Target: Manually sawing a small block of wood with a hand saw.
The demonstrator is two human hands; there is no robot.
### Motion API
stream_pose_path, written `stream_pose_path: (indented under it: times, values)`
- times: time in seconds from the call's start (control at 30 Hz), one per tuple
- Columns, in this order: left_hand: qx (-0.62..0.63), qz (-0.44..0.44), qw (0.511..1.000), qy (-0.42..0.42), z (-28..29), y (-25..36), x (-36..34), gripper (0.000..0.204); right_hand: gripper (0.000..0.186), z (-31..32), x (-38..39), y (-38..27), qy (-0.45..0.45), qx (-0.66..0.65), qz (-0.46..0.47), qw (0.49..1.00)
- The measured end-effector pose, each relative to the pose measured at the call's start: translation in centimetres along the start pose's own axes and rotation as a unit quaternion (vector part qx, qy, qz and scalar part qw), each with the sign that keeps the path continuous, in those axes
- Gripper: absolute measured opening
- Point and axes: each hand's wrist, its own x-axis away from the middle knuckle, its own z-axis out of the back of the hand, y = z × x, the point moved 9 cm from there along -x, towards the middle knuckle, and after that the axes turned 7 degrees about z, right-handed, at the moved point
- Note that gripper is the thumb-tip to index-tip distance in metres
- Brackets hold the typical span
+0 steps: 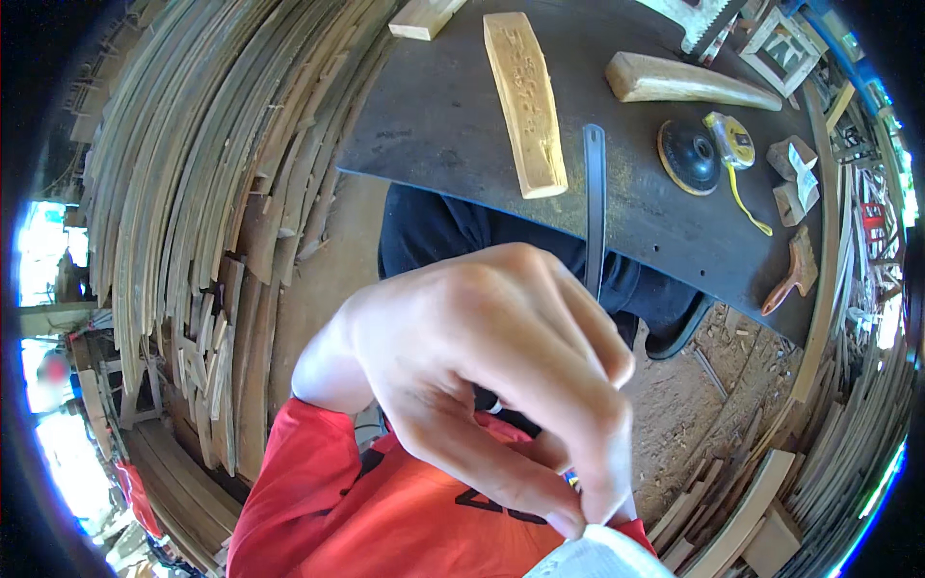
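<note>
My left hand (491,385) fills the lower middle, thumb and index finger pinched on a white fabric item (588,559) at the bottom edge. My right hand is mostly hidden behind the left one and the fabric, so its fingers cannot be made out. Beyond them on the dark tabletop (414,135) lie a carved wooden block (525,106) and a long metal bar (594,193) that reaches over the near edge.
The table also holds a curved wood piece (689,82), a black disc (684,154), a yellow tape measure (732,144), a saw (699,24), small blocks (790,164) and a wooden-handled brush (790,275). Stacked boards (193,144) line the left; offcuts (752,511) lie at lower right.
</note>
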Motion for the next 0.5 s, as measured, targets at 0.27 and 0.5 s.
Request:
stream_pose_path:
  times: [0.27,0.5]
  values:
    - [-0.570,0.199,0.700,0.382,19.8,-2.1,3.9,0.046,0.014,-1.2,-1.6,-0.8,-0.024,0.046,-0.020,0.998]
    - [-0.540,0.375,0.637,0.403,29.5,-7.9,0.5,0.056,0.018,-1.8,-2.0,-1.4,-0.007,0.113,0.012,0.993]
